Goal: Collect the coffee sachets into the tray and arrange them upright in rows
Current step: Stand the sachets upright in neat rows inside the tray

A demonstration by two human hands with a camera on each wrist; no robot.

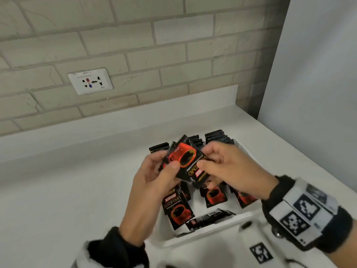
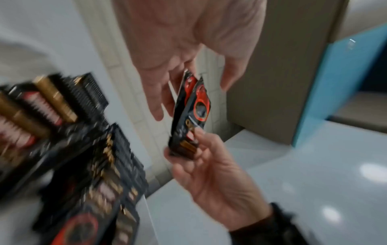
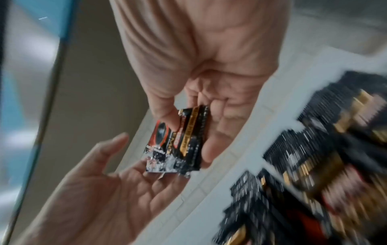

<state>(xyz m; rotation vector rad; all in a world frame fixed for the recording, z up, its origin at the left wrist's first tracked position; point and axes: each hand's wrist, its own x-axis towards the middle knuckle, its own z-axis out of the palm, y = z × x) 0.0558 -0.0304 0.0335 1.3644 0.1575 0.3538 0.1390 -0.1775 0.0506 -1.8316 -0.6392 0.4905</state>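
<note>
Over the white tray (image 1: 195, 238) both hands meet at a small stack of black-and-red coffee sachets (image 1: 185, 159). My right hand (image 1: 204, 161) pinches the stack (image 3: 188, 140) between thumb and fingers. My left hand (image 1: 168, 165) has straight fingers (image 2: 157, 106) against the stack's (image 2: 192, 112) back. Its thumb stands apart in both wrist views. Inside the tray, upright sachets (image 1: 214, 137) stand in rows. One sachet (image 1: 210, 216) lies flat at the near end. The wrist views show these rows (image 2: 83, 149) (image 3: 314, 165) blurred.
The tray sits on a white counter (image 1: 77, 180) against a brick wall with a socket plate (image 1: 90, 81). A white panel (image 1: 313, 74) closes off the right side. A marker-covered device (image 1: 303, 215) is strapped to my right wrist.
</note>
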